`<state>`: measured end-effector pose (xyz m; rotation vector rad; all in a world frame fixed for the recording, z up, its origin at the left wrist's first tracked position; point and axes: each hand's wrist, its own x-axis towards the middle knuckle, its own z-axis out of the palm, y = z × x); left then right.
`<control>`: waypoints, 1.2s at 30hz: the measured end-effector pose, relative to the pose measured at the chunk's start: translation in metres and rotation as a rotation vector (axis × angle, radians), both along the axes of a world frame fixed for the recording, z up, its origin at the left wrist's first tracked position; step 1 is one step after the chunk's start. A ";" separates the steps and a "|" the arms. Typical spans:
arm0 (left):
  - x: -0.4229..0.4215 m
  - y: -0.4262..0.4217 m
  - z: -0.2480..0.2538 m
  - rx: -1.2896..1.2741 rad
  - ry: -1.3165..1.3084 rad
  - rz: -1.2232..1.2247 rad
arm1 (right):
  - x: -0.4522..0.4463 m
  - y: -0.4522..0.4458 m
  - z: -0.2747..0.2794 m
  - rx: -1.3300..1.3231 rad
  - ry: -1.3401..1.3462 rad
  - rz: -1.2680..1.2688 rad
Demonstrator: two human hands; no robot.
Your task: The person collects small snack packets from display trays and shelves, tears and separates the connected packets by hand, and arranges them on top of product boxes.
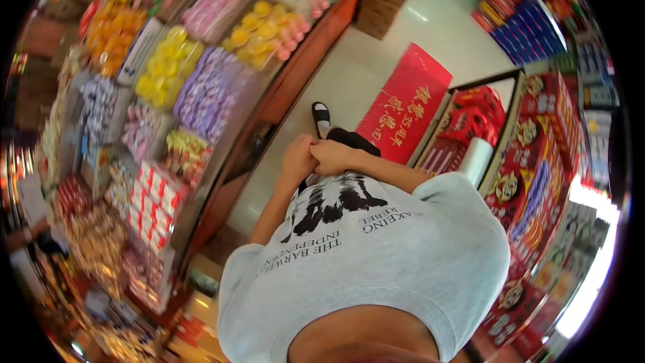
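My left hand (299, 156) and my right hand (332, 157) meet in front of my waist, below the hem of my light grey printed T-shirt (376, 242). Both are closed, with their fingers curled against each other. Anything they might hold is hidden between them. Beyond the hands, one foot in a black slide sandal (320, 111) rests on the pale tiled floor. The nearest goods lie to the left, on a display counter (269, 104) with an orange-brown side.
Left bins hold purple-wrapped sweets (208, 91), yellow cups (164, 70) and red-and-white packets (154, 205). A red mat (406, 104) with gold characters covers the floor ahead. On the right stand red gift boxes (531, 161) and red bags (474, 121). Cardboard boxes (383, 0) are stacked ahead.
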<state>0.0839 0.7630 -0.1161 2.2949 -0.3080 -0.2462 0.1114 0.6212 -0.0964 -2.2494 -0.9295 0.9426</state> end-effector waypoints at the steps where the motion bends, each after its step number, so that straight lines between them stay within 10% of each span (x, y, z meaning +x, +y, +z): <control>1: -0.005 0.007 -0.006 -0.068 -0.060 0.138 | 0.006 0.012 0.005 0.012 -0.012 0.045; 12: 0.012 0.098 -0.023 -0.106 -0.089 0.760 | 0.073 0.150 -0.005 -0.088 0.091 0.325; 24: 0.075 0.224 -0.032 0.526 -0.104 0.333 | 0.116 0.243 -0.032 -0.074 0.242 0.176; 36: 0.099 0.294 -0.046 0.480 0.026 0.345 | 0.125 0.278 -0.089 0.044 0.296 -0.141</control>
